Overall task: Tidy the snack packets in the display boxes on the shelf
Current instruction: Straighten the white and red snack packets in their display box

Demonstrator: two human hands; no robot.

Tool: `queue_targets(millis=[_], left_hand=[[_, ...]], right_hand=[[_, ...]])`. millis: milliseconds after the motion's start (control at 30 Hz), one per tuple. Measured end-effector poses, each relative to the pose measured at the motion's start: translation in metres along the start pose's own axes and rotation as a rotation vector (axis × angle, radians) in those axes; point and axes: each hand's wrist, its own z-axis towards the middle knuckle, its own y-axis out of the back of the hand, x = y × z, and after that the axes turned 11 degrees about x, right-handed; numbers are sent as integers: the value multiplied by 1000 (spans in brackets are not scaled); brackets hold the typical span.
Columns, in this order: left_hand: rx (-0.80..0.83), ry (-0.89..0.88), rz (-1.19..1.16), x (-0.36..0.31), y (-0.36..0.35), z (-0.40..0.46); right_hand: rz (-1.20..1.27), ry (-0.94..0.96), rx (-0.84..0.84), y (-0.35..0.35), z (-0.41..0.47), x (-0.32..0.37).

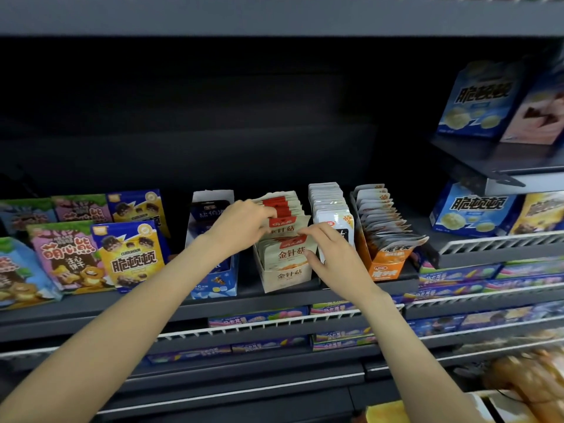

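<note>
A beige display box [287,277] stands mid-shelf, filled with several beige-and-red snack packets [290,254] in a row. My left hand [244,224] reaches over the box's left side and pinches the top of a packet in the middle of the row. My right hand [331,254] is at the box's right side, fingers curled on the same packet's upper right edge, thumb against the front packets. To the left stands a blue display box [215,279], to the right a row of white packets [329,209] and an orange display box [386,267] of grey packets.
Colourful snack bags [131,254] fill the shelf's left end. Blue cartons [473,215] sit on the right, with more on a raised shelf [476,105]. Lower wire-fronted shelves [274,325] hold flat blue packs. The shelf's back is dark.
</note>
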Motion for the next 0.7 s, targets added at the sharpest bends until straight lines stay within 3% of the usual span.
queue_targets(millis=[267, 433, 467, 600, 700], left_hand=[[106, 20, -78, 13, -6, 9], [-318, -26, -448, 5, 16, -23], [-295, -27, -495, 3, 19, -30], [57, -24, -432, 3, 11, -32], [146, -33, -417, 6, 4, -22]], right_hand=[[-1, 9, 11, 0, -3, -2], [4, 27, 22, 0, -7, -4], [7, 28, 19, -1, -8, -5], [16, 38, -15, -3, -9, -4], [22, 48, -51, -5, -10, -3]])
